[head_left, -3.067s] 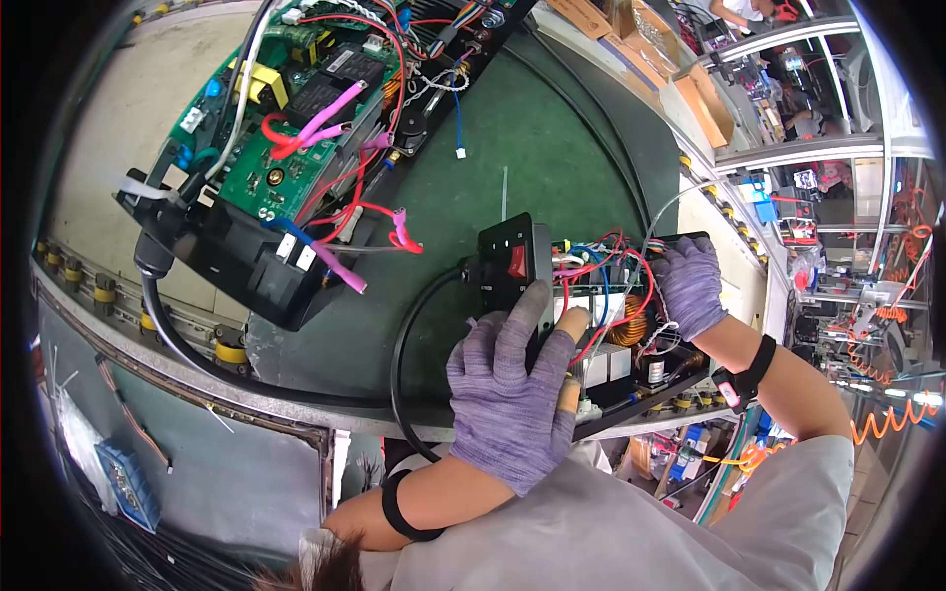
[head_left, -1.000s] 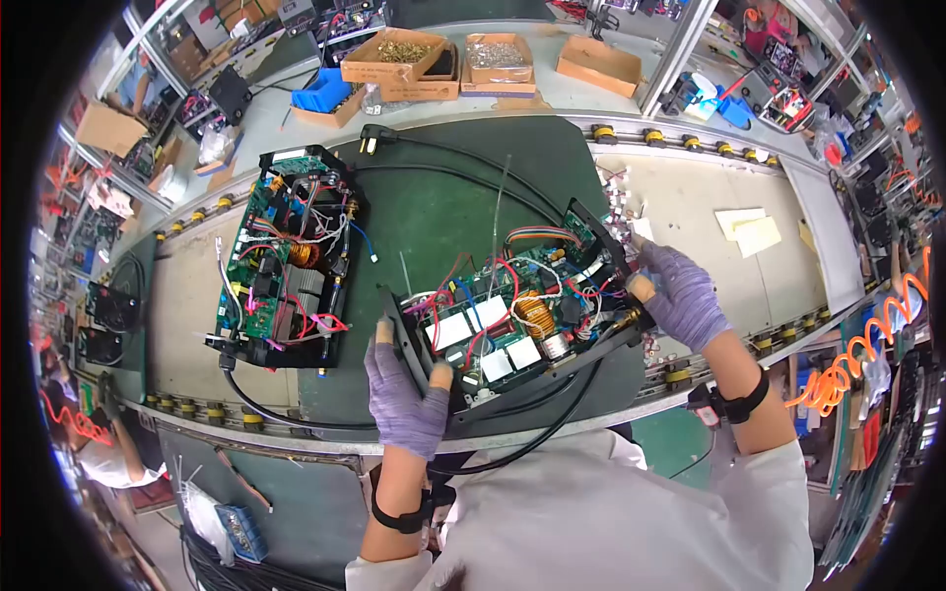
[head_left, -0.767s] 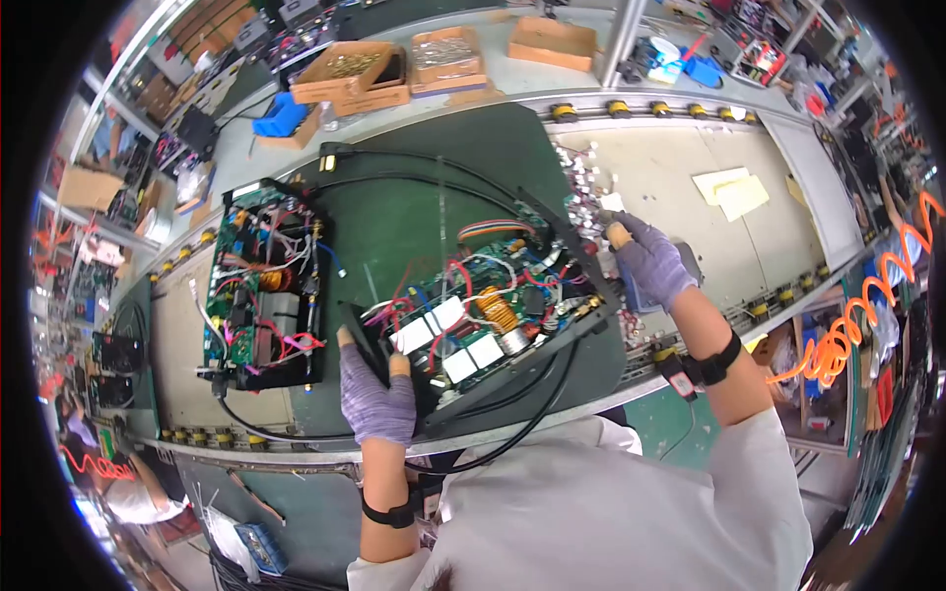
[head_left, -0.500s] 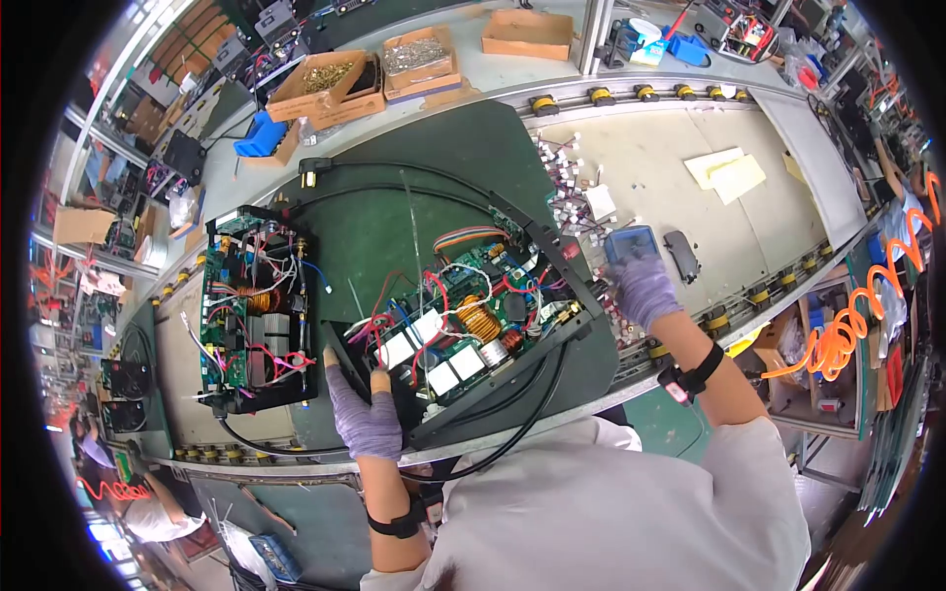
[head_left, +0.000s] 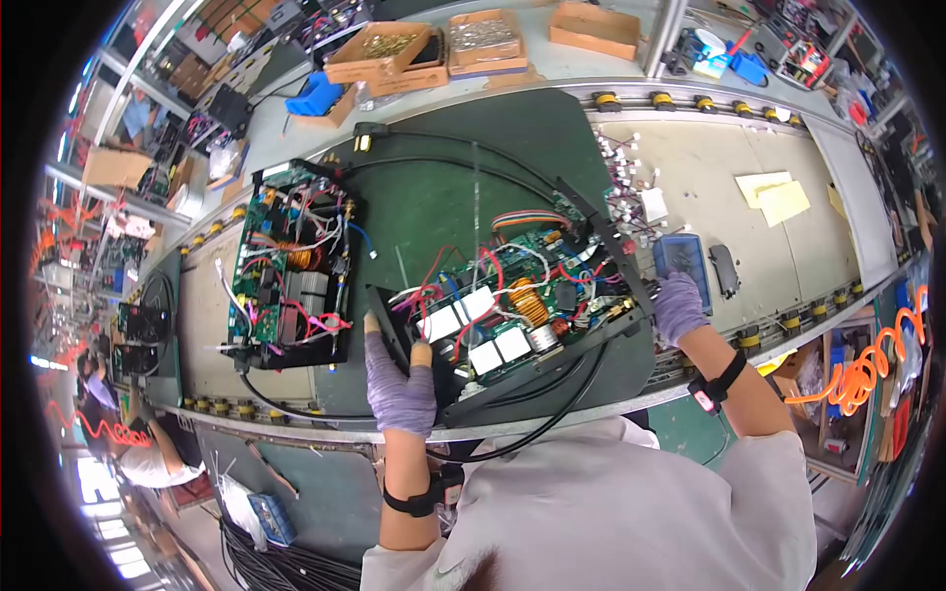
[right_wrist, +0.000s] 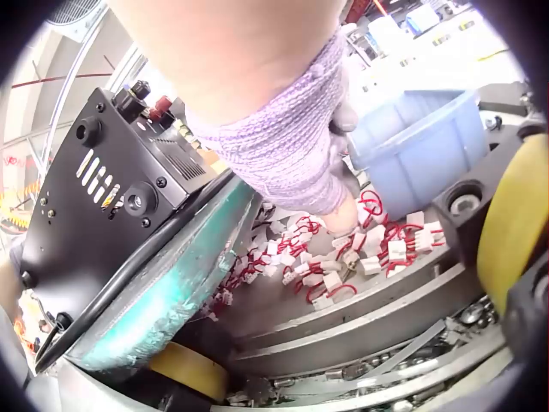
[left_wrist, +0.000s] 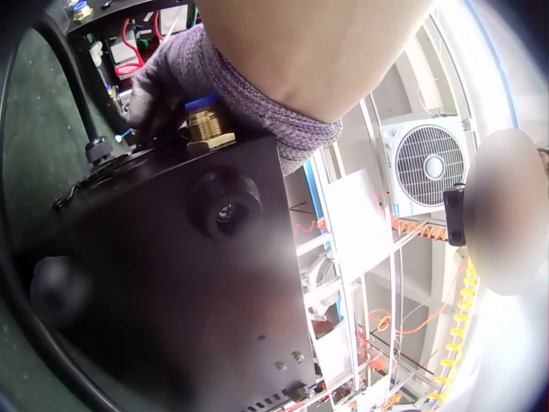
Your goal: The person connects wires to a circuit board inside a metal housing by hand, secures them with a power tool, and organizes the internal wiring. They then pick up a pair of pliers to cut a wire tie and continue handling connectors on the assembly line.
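Observation:
My left hand (head_left: 402, 389) grips the left end panel of an open black chassis (head_left: 532, 369), its thumb inside the panel. Green boards, white blocks and a copper coil (head_left: 529, 300) fill the chassis. In the left wrist view the gloved hand (left_wrist: 176, 81) lies behind the black casing (left_wrist: 171, 283). The right hand (head_left: 680, 307) is at the near end of a small blue bin (head_left: 698, 258), right of the chassis. In the right wrist view, this hand (right_wrist: 283, 146) has its thumb beside white connectors (right_wrist: 330, 266); its other fingertips are mostly hidden by the bin (right_wrist: 425, 154).
A second open unit (head_left: 296, 266) stands on the left. Black cables (head_left: 443, 163) cross the green mat (head_left: 414, 217). Loose connectors (head_left: 631, 182), a black part (head_left: 724, 271) and yellow paper (head_left: 783, 202) lie on the right. Cardboard boxes (head_left: 379, 54) stand at the back.
The camera view has swung away from a close look at the chassis. My right hand has moved from the chassis's right end, past the connectors, to the blue bin. The left hand keeps its grip.

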Tool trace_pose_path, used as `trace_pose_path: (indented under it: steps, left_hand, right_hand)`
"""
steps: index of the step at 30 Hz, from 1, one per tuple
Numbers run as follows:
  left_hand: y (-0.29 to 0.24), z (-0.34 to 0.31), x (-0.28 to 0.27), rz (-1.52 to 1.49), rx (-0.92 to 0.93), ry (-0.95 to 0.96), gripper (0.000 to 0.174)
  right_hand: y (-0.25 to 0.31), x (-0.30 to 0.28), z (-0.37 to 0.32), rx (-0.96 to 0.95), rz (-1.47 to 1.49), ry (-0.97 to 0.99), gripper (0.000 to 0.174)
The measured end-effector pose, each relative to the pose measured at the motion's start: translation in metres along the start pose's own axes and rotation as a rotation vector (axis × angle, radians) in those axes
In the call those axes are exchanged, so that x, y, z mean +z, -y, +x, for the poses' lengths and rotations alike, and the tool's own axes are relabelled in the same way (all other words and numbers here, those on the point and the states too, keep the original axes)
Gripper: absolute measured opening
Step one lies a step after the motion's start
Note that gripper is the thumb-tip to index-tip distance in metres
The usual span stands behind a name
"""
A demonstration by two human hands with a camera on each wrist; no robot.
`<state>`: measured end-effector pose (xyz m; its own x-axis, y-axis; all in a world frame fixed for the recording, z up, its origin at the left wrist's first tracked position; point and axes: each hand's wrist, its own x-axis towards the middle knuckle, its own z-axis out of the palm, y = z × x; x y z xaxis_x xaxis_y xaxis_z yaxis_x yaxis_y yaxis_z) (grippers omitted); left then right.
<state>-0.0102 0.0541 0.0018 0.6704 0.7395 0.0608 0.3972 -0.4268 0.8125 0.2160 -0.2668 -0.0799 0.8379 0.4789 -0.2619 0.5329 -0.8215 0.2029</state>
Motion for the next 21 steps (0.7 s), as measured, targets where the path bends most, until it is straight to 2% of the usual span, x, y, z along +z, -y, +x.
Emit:
trace_pose_path:
  steps: [1, 3, 4, 5, 8, 9, 11, 13, 14, 17, 19, 20, 21]
  left_hand:
    - [-0.003, 0.000, 0.000, -0.018, -0.008, 0.002, 0.074]
    - [-0.005, -0.001, 0.000, -0.074, -0.045, 0.005, 0.074]
    - [-0.002, 0.000, -0.001, -0.066, -0.044, 0.010, 0.074]
    - [0.001, 0.000, -0.001, -0.058, -0.042, 0.017, 0.075]
    - [0.012, 0.000, -0.001, -0.006, -0.020, 0.007, 0.076]
    - [0.011, 0.000, -0.001, 0.024, -0.012, 0.006, 0.076]
    - [0.000, -0.006, -0.005, 0.149, 0.095, -0.097, 0.071]
    - [-0.014, -0.011, -0.011, 0.358, 0.228, -0.215, 0.066]
    - [-0.015, -0.017, -0.009, 0.338, 0.342, -0.362, 0.058]
    - [-0.039, -0.032, -0.022, 0.194, 0.553, -0.327, 0.052]
    - [-0.055, -0.038, -0.027, -0.021, 0.596, -0.153, 0.039]
    - [-0.062, -0.041, -0.028, -0.108, 0.550, -0.024, 0.038]
    - [-0.066, -0.044, -0.026, -0.196, 0.504, 0.109, 0.036]
  right_hand:
    - [0.003, -0.016, -0.003, 0.010, 0.048, 0.046, 0.021]
    - [-0.006, 0.011, 0.001, 0.064, 0.102, 0.008, 0.021]
    - [-0.010, 0.022, 0.004, -0.031, 0.010, -0.026, 0.021]
    - [-0.014, 0.032, 0.005, -0.034, 0.043, 0.000, 0.022]
    - [-0.008, -0.014, -0.010, 0.012, 0.152, 0.069, 0.027]
    - [-0.009, -0.013, -0.012, -0.019, 0.179, 0.040, 0.027]
    - [-0.017, -0.005, -0.015, -0.080, 0.238, -0.016, 0.027]
    - [-0.030, 0.024, -0.014, 0.066, 0.589, -0.009, 0.028]
    - [-0.039, 0.037, -0.013, 0.144, 0.764, -0.006, 0.028]
    - [-0.056, 0.017, -0.023, 0.183, 1.138, -0.248, 0.030]
    - [-0.040, -0.043, -0.036, 0.070, 1.255, -0.431, 0.028]
    - [-0.029, -0.077, -0.044, 0.013, 1.309, -0.526, 0.027]
    - [-0.021, -0.103, -0.052, -0.087, 1.197, -0.531, 0.027]
